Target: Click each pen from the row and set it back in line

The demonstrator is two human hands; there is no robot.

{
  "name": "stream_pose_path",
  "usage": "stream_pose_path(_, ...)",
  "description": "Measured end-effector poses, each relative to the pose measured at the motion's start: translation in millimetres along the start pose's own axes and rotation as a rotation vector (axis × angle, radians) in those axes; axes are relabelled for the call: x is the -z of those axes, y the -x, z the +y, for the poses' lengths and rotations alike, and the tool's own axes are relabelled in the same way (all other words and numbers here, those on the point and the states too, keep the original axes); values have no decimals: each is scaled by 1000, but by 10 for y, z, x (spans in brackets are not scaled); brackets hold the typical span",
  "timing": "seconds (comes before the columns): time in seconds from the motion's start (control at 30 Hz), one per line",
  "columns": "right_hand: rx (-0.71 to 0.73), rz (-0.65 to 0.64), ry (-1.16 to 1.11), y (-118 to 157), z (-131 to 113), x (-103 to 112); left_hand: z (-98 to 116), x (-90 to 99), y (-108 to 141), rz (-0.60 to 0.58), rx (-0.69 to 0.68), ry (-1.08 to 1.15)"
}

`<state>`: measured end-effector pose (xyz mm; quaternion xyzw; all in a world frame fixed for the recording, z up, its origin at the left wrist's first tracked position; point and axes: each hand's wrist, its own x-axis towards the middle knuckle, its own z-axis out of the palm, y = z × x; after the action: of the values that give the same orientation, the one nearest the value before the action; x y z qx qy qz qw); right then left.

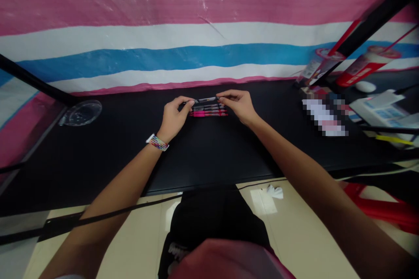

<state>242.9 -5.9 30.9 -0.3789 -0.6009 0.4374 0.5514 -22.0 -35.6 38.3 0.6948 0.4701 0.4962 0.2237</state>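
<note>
A short row of pens (208, 110) lies side by side on the black table (203, 152), pink ones nearest me and dark ones behind. Both hands pinch the ends of the farthest dark pen (207, 99), which sits just above the row. My left hand (175, 115), with a colourful wristband, grips its left end. My right hand (238, 104) grips its right end with thumb and forefinger.
A clear round dish (81, 113) sits at the table's left. Cups with red straws (363, 65), a white mouse (365, 86), papers and boxes (382, 111) crowd the right end. A striped sheet hangs behind the table. A red stool (386, 209) stands at floor level on the right.
</note>
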Motion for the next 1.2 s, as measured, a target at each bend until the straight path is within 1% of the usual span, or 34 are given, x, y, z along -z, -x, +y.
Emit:
stream_pose_path(0.1, 12, -21, -25, 9, 1, -11, 7, 2, -5, 10, 41, -14)
stream_pose_path(0.2, -1, -37, -39, 16, -8, -15, 5, 0, -17, 21, 81, 47)
stream_pose_path(0.33, -27, -15, -93, -2, 8, -3, 9, 7, -38, 9, 36, 185)
stream_pose_path(0.5, -56, -13, -95, -23, 64, 8, 11, 27, -54, 11, 66, 88)
stream_pose_path(0.6, -70, 9, -59, -33, 100, 18, -18, 29, -63, 8, 64, 154)
stream_pose_path(0.67, -65, 26, -53, -40, 120, 26, -43, 31, -69, -15, 59, 180)
stream_pose_path(0.73, -67, 26, -76, -45, 134, 30, -65, 36, -76, -33, 95, 157)
stream_pose_path(0.8, -74, 18, -114, -47, 141, 27, -82, 49, -86, -34, 133, 181)
stream_pose_path(0.9, -80, 25, -169, -45, 140, 16, -101, 84, -109, -19, 107, 240)
stream_pose_path(1.0, -106, 35, -198, -38, 134, 6, -118, 119, -128, -14, 117, 215)
stream_pose_path(1.07, -125, 40, -193, -34, 130, 1, -126, 131, -134, -12, 128, 246)
stream_pose_path(1.13, -134, 50, -172, -33, 128, -1, -130, 135, -135, -18, 107, 289)
stream_pose_path(1.2, -141, 58, -155, -36, 129, 0, -131, 135, -134, -35, 81, 267)
